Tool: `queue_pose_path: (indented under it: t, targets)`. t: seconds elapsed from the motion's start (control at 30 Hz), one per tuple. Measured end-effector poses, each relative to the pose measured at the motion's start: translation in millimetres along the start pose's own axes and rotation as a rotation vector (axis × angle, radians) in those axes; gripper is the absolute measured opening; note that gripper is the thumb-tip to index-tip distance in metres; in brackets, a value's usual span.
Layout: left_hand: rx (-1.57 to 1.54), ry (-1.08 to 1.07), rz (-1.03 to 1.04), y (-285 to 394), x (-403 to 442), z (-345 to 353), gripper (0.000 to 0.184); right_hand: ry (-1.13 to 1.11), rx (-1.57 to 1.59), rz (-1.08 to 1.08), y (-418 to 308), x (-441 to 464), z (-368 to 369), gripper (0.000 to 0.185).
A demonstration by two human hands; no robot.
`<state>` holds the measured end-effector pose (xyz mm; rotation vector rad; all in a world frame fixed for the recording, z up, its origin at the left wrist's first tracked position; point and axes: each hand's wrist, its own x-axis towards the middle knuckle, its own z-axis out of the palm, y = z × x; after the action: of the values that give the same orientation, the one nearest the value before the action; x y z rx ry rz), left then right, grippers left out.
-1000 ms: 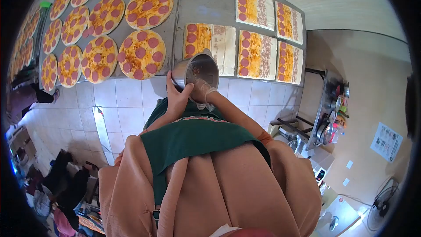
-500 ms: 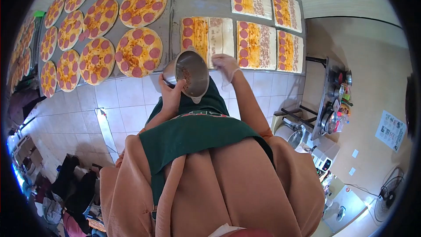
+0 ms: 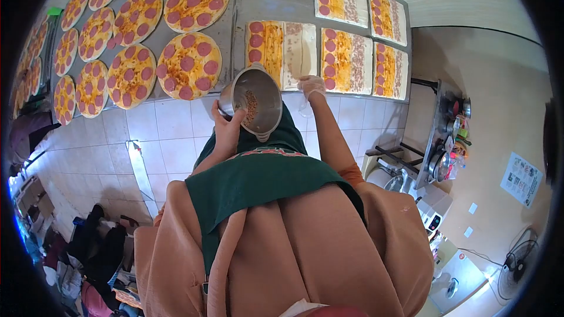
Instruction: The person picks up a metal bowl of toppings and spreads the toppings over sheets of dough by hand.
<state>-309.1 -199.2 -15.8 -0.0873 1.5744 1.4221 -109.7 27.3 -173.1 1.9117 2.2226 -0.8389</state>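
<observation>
My left hand grips the near rim of a steel pot, which is tilted so its inside faces me. Brownish crumbly topping lies low inside it. In a clear plastic glove, my right hand is at the table's front edge, just right of a dough sheet. Its fingers are curled together, and anything between them is hidden. That sheet carries sausage slices and orange sauce on its left half, with a little pinkish crumb high on its pale right half.
Several topped dough sheets lie to the right and behind. Round pizzas with sausage slices fill the left of the metal table. A side rack with pans stands at right; a fan is at lower right.
My right hand has moved right and slightly down, away from over the pale half of the nearest sheet. The pot stays in my left hand, nearly in place.
</observation>
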Motion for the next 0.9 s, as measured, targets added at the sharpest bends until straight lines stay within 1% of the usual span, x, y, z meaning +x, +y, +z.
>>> queue_pose_path:
  t: [0.1, 0.2, 0.4, 0.5, 0.6, 0.7, 0.8, 0.9]
  targets:
    - [-0.037, -0.015, 0.001, 2.5, -1.2, 1.3, 0.092, 0.035, 0.023, 0.028, -6.7, -0.2, -4.7, 0.025]
    - [-0.035, -0.022, 0.006, 3.1, -1.9, 1.1, 0.092, 0.078, -0.062, 0.084, -32.8, 4.1, -18.9, 0.023]
    - [-0.055, -0.035, 0.024, 3.6, -4.4, -1.6, 0.091, 0.121, -0.16, -0.225, -22.3, 44.2, -15.4, 0.022]
    - [-0.066, -0.032, 0.022, 5.5, -6.8, -1.2, 0.091, 0.156, -0.192, -0.277, -48.3, 43.8, -34.7, 0.02]
    - [-0.071, -0.024, 0.027, 8.7, -11.5, -1.4, 0.091, 0.18, -0.155, -0.291, -51.1, 72.0, -32.3, 0.02]
    - [-0.05, -0.017, 0.05, 6.0, -8.4, -1.5, 0.09, 0.097, -0.319, -0.22, -69.0, 95.4, -42.3, 0.023]
    - [-0.054, -0.024, 0.043, 6.1, -13.2, -2.8, 0.09, 0.098, -0.406, -0.245, -83.0, 111.8, -49.9, 0.026]
    - [-0.078, -0.026, 0.043, 6.3, -13.9, -2.7, 0.09, 0.137, -0.494, -0.418, -86.0, 128.0, -54.6, 0.029]
